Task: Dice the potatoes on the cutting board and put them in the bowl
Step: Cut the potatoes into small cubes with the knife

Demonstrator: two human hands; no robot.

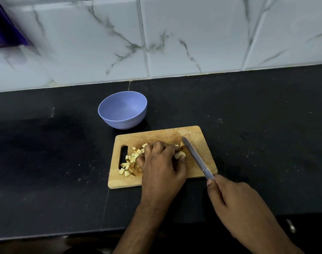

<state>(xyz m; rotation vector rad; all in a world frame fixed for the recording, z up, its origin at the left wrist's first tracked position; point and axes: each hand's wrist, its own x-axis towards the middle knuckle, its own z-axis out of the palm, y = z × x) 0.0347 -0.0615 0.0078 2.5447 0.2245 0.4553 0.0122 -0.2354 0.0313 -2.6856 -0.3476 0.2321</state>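
My left hand (161, 167) lies on the cutting board (193, 136), its grip curled down over a potato piece (180, 154); the fingers pin it against the wood, and only the pale end shows past the fingertips. Just to the right of that grip the knife (196, 158) slants across the board, its tip beyond the fingers. My right hand (235, 202) holds the handle, grip wrapped tightly around it, the index finger stretched along the top. To the left of the left grip a heap of potato cubes (129, 162) sits beside the board's handle slot. Beyond both grips, just off the board's far edge, the blue bowl (122, 110) stands on the dark surface (46, 162).
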